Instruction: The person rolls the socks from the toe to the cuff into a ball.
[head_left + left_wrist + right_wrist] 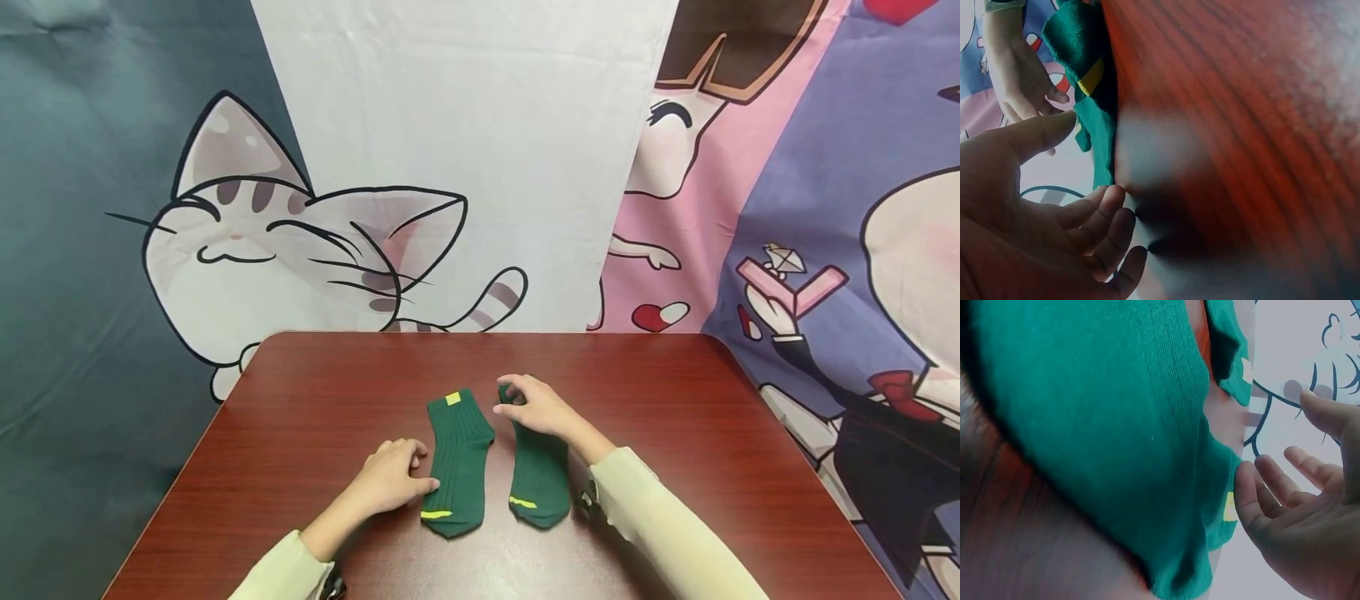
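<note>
Two green ribbed socks lie flat and side by side on the table, each with a yellow stripe near the toe. Beside the left sock point(461, 467) is my left hand point(390, 477), its thumb at the sock's edge and its fingers loosely bent near the tabletop. My right hand point(537, 407) hovers over the cuff end of the right sock point(542, 475) and hides part of it. In the right wrist view, that hand's fingers point(1249, 494) are spread and relaxed by the cuff, close to a yellow tag. Neither hand grips a sock.
The reddish-brown wooden table point(315, 392) has rounded far corners. Behind it hangs a cloth backdrop point(480, 100) printed with a cartoon cat and cartoon figures. Pale sleeves point(660, 517) cover both forearms.
</note>
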Demonstrator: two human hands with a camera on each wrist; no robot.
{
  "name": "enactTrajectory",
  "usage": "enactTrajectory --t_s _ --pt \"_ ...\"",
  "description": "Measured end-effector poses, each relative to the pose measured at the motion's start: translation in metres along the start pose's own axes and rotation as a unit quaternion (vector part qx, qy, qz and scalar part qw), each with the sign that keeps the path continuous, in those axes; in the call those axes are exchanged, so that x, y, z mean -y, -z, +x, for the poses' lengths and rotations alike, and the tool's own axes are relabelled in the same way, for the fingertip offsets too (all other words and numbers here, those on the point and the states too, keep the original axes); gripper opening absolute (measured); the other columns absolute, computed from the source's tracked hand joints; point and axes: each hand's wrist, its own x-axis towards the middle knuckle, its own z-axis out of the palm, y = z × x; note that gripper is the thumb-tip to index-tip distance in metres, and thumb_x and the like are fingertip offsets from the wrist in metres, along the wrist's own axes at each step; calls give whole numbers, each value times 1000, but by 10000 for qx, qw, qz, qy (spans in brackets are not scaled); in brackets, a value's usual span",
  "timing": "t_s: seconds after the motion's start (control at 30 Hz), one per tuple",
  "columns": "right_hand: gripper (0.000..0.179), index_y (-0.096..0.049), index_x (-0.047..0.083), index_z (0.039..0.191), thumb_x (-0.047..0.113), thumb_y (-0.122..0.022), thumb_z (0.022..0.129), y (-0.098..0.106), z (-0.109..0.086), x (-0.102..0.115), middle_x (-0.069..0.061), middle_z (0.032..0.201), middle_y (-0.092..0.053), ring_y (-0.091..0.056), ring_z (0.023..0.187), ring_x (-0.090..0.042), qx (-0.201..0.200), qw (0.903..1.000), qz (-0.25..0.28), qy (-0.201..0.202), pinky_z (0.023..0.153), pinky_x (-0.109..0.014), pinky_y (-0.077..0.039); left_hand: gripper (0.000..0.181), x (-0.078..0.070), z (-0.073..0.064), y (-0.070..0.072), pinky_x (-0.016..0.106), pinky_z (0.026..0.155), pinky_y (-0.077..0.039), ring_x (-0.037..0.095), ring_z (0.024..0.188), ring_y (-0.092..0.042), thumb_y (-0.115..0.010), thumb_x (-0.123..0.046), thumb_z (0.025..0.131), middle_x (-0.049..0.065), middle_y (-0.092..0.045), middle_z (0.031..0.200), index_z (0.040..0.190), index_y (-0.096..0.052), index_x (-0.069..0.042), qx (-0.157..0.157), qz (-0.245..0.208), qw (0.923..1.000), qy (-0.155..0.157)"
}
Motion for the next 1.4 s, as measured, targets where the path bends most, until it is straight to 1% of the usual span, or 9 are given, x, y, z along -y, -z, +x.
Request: enactTrajectory --t_s 0.17,0.4,0.63,0.73,0.87,0.97,1.13,1.3,1.4 --pt "60 -54 7 143 29 -75 92 -3 4 3 -13 118 -66 -63 100 -23 288 9996 10 -30 82 -42 -54 45 1 0 -3 46 84 -38 17 91 -47 -85 -33 79 -4 -53 91 112 -65 -10 106 -57 9999 32" --pt "55 -56 3 139 22 -77 91 -11 12 7 -10 112 -66 -63 102 -23 484 9987 1 165 88 -43 -52 49 2 0 -8 46 83 -37 18 92 -49 -89 -26 74 -4 -53 91 111 -62 -9 84 -205 9997 56" --pt "53 -57 4 138 25 -76 92 -22 15 14 -12 118 -67 -63 111 -28 643 9976 -138 -206 93 -47 -52 47 0 0 -13 43 78 -34 17 85 -46 -90 -27 70 -3 -49 85 102 -58 -13 -15 7 10000 98" --pt "56 -56 3 138 26 -76 92 -26 17 17 -13 117 -65 -62 110 -28 709 9967 -219 -320 93 -47 -52 46 0 1 -14 42 76 -32 16 81 -42 -90 -32 71 -3 -47 83 95 -55 -14 24 146 9998 129" --pt "55 -57 2 137 27 -76 91 -32 19 19 -11 114 -63 -60 107 -26 744 9955 -417 -408 91 -44 -51 46 0 2 -14 43 76 -33 17 81 -41 -87 -40 74 -3 -46 83 93 -54 -16 163 301 9992 193" --pt "49 -60 2 129 28 -77 91 -37 22 22 -10 110 -61 -58 101 -24 708 9946 -572 -506 88 -43 -51 47 -1 4 -14 43 77 -33 18 82 -41 -87 -44 75 -3 -47 84 94 -53 -16 235 430 9986 206" --pt "36 -59 8 110 32 -78 90 -44 28 30 -5 100 -56 -52 88 -20 607 9903 -936 -823 80 -40 -48 45 -2 5 -14 41 76 -32 18 84 -42 -89 -40 73 -3 -46 83 89 -54 -17 222 502 9985 88" --pt "34 -54 12 97 32 -79 89 -49 31 38 -4 91 -51 -48 79 -19 575 9852 -1127 -1154 72 -37 -43 40 -2 5 -15 40 73 -33 18 83 -44 -91 -36 71 -4 -46 79 82 -57 -18 193 542 9983 -60" --pt "34 -52 12 93 30 -80 89 -50 32 39 -3 86 -49 -46 75 -19 563 9857 -1080 -1164 68 -35 -39 38 -2 4 -15 37 72 -33 15 80 -44 -91 -33 71 -5 -47 76 80 -57 -18 225 433 9987 -177"
